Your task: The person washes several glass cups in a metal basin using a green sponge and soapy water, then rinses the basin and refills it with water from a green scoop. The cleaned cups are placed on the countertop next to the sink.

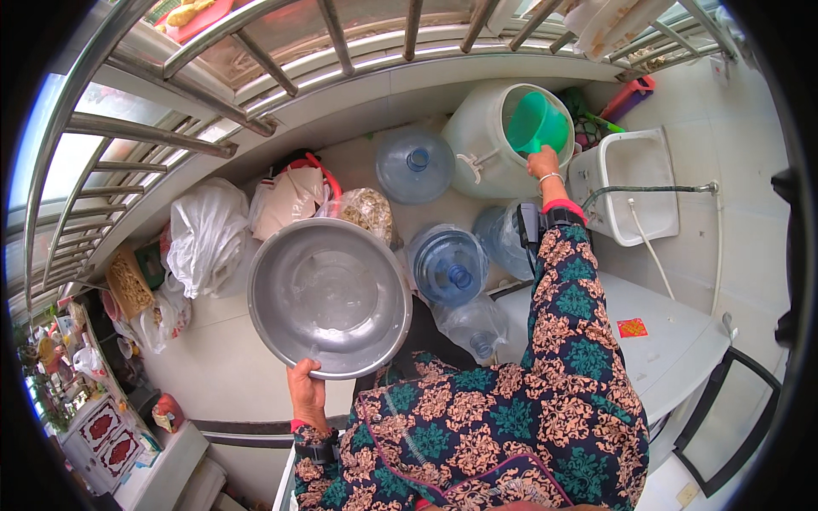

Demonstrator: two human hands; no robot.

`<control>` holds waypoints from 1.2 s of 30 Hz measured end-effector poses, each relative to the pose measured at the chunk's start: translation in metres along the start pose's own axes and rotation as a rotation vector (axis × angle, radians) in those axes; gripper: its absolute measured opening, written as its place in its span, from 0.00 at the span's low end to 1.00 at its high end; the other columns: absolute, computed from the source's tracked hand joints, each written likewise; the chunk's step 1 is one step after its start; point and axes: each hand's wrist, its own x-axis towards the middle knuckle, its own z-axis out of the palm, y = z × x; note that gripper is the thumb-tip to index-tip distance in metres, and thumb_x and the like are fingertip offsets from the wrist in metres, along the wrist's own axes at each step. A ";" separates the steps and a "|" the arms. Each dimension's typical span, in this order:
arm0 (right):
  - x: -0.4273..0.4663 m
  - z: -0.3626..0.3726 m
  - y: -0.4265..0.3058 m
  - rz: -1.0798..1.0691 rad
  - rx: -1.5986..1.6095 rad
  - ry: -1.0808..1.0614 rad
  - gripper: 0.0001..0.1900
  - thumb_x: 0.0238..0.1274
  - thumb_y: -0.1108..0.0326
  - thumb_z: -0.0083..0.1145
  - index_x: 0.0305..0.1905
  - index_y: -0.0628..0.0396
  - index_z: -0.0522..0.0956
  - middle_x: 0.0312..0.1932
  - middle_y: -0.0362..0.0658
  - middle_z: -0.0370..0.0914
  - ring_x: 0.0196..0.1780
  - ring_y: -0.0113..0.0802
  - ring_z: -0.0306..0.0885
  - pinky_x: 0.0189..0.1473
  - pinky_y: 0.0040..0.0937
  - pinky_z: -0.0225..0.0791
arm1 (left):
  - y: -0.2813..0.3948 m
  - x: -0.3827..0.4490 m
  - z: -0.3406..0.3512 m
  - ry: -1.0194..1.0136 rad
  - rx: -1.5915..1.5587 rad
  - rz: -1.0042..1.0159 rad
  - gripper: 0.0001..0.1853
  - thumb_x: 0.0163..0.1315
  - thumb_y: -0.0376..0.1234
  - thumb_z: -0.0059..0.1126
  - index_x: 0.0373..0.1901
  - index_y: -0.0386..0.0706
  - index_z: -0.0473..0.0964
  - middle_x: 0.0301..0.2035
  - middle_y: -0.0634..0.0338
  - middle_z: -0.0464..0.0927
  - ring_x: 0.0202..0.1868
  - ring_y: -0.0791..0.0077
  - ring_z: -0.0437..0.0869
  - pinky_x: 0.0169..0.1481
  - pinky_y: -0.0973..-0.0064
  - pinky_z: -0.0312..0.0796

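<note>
My left hand (307, 391) grips the near rim of a wide grey basin (329, 287), thumb over the edge. Only a wet sheen and small specks show on the basin's inside. At arm's length, my right hand (544, 162) holds the handle of a green plastic water scoop (540, 121). The scoop is within the mouth of a large whitish plastic barrel (476, 137), which has a white tap on its side. How much water the barrel holds is hard to make out.
Several blue water jugs (449, 265) stand between the basin and barrel. White plastic bags (208, 236) lie at left. A white sink (639, 185) with a hose is beyond my right arm. Metal railings (332, 38) run along the top; a white washing-machine-like lid (671, 326) is at right.
</note>
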 end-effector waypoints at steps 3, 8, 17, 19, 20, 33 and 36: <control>-0.005 -0.009 0.002 -0.047 0.142 0.110 0.14 0.51 0.71 0.57 0.42 0.68 0.72 0.34 0.58 0.77 0.38 0.53 0.77 0.38 0.43 0.71 | 0.000 0.005 -0.001 -0.033 0.035 -0.064 0.30 0.44 0.19 0.46 0.55 0.35 0.66 0.43 0.58 0.72 0.46 0.67 0.74 0.56 0.68 0.68; -0.060 -0.067 -0.012 0.007 1.160 0.046 0.10 0.55 0.80 0.53 0.42 0.68 0.68 0.29 0.50 0.72 0.27 0.33 0.72 0.23 0.28 0.64 | 0.000 0.012 0.011 -0.096 0.004 -0.063 0.25 0.45 0.19 0.47 0.50 0.36 0.69 0.35 0.60 0.73 0.39 0.69 0.76 0.51 0.69 0.71; -0.256 -0.144 -0.069 -0.280 1.340 -0.277 0.21 0.63 0.81 0.49 0.61 0.64 0.65 0.37 0.49 0.74 0.29 0.25 0.68 0.23 0.18 0.61 | -0.001 0.035 0.015 -0.255 0.050 0.025 0.19 0.47 0.23 0.49 0.45 0.34 0.69 0.32 0.59 0.72 0.33 0.70 0.76 0.35 0.70 0.73; -0.309 -0.144 -0.082 -0.334 1.301 -0.348 0.22 0.64 0.80 0.50 0.62 0.60 0.65 0.38 0.49 0.73 0.29 0.22 0.66 0.23 0.15 0.59 | -0.008 0.049 0.002 -0.234 0.036 -0.028 0.16 0.48 0.22 0.50 0.41 0.34 0.70 0.32 0.59 0.73 0.33 0.70 0.76 0.40 0.70 0.73; -0.333 -0.143 -0.089 -0.355 1.270 -0.358 0.23 0.64 0.79 0.50 0.63 0.60 0.64 0.39 0.49 0.73 0.28 0.21 0.65 0.22 0.14 0.59 | -0.011 0.059 -0.001 -0.269 0.007 -0.014 0.15 0.48 0.22 0.50 0.41 0.34 0.70 0.32 0.59 0.73 0.34 0.70 0.76 0.41 0.70 0.73; -0.431 -0.108 -0.185 -0.757 0.339 -0.653 0.26 0.60 0.72 0.54 0.64 0.54 0.67 0.36 0.42 0.77 0.29 0.26 0.74 0.28 0.25 0.66 | 0.008 0.083 0.021 -0.377 -0.005 0.203 0.06 0.49 0.25 0.49 0.29 0.35 0.71 0.28 0.58 0.74 0.30 0.68 0.78 0.36 0.65 0.78; -0.419 -0.107 -0.205 -1.168 0.209 -0.512 0.27 0.56 0.72 0.53 0.63 0.56 0.66 0.40 0.53 0.77 0.37 0.48 0.78 0.37 0.38 0.71 | 0.020 0.067 0.036 -0.245 0.053 0.103 0.08 0.48 0.25 0.47 0.30 0.34 0.71 0.30 0.57 0.74 0.33 0.64 0.80 0.39 0.61 0.80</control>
